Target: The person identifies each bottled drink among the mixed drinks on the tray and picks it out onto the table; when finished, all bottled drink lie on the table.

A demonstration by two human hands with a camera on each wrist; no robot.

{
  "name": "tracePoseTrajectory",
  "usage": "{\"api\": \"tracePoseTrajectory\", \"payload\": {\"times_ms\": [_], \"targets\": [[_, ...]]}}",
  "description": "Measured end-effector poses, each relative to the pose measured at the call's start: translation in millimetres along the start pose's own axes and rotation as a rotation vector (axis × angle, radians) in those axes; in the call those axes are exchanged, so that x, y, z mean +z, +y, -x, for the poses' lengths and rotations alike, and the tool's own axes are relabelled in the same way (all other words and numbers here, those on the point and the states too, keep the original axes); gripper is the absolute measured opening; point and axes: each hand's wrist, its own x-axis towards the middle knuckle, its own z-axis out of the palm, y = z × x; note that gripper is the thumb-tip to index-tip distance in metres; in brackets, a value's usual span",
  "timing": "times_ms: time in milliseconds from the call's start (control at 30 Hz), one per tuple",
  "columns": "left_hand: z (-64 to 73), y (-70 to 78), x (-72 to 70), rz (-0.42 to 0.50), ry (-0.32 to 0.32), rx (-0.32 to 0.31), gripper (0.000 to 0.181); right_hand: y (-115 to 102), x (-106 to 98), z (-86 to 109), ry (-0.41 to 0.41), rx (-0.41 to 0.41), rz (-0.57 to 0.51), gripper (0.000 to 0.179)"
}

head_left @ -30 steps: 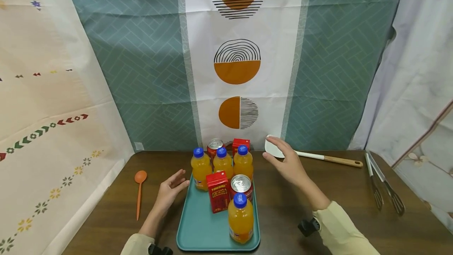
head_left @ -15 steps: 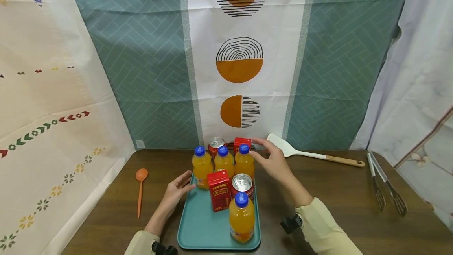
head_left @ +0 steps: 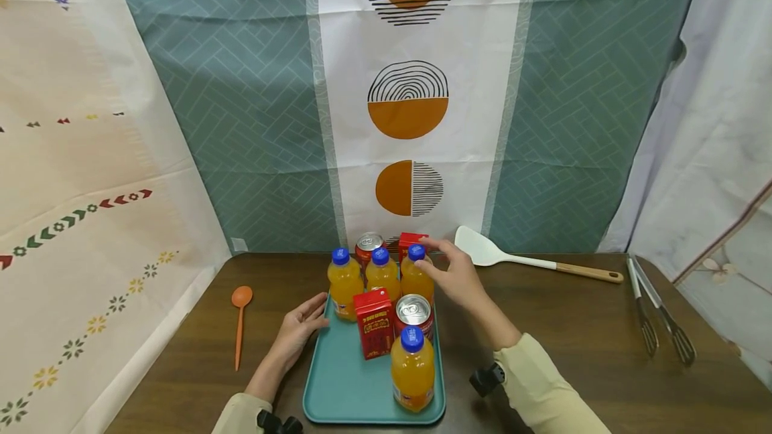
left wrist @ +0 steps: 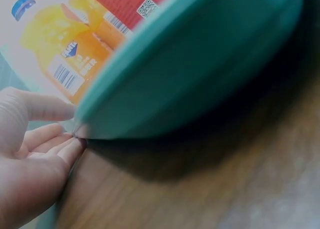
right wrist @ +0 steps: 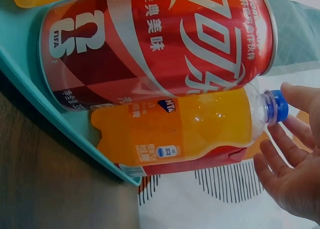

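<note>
A teal tray [head_left: 344,397] carries several orange soda bottles, red drink cartons and soda cans. At its left edge my left hand [head_left: 294,332] pinches the rim, thumb on top and fingertips beneath. My right hand [head_left: 455,276] has its thumb and fingers round the blue cap of the back-right soda bottle [head_left: 416,281], which stands upright. In the right wrist view a red cola can [right wrist: 160,44] stands in front of that bottle. A red carton [head_left: 375,330] and a front soda bottle [head_left: 413,374] stand nearer me. Another carton [head_left: 409,240] is partly hidden behind the bottle.
An orange spoon [head_left: 241,297] lies left of the tray. To the right lie a white spatula [head_left: 482,248] with a wooden handle and two whisks [head_left: 675,340]. A patterned cloth [head_left: 271,119] hangs behind the dark wooden table [head_left: 543,327].
My right hand has come left from beside the spatula to the back-right bottle's cap. My left hand has moved right onto the tray's edge. The drinks keep their places.
</note>
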Motion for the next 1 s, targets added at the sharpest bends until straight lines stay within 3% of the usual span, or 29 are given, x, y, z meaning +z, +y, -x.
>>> {"api": "tracePoseTrajectory", "payload": {"times_ms": [100,400,667,1000], "targets": [[0.7,-2.5,-2.0,0.023,-0.014,0.030,0.068,0.4,2.4,-0.8,-0.005,0.004,0.007,0.043],[0.4,-3.3,-2.6,0.019,0.000,-0.055,0.064,3.2,9.1,-2.9,0.006,-0.002,-0.005,0.044],[2.0,-3.1,-3.5,-0.023,0.012,-0.064,0.063,3.6,14.1,-5.7,-0.010,0.060,-0.006,0.046],[2.8,-2.0,-2.8,-0.021,-0.005,-0.067,0.065,3.2,15.9,-3.7,0.049,0.055,-0.022,0.043]]}}
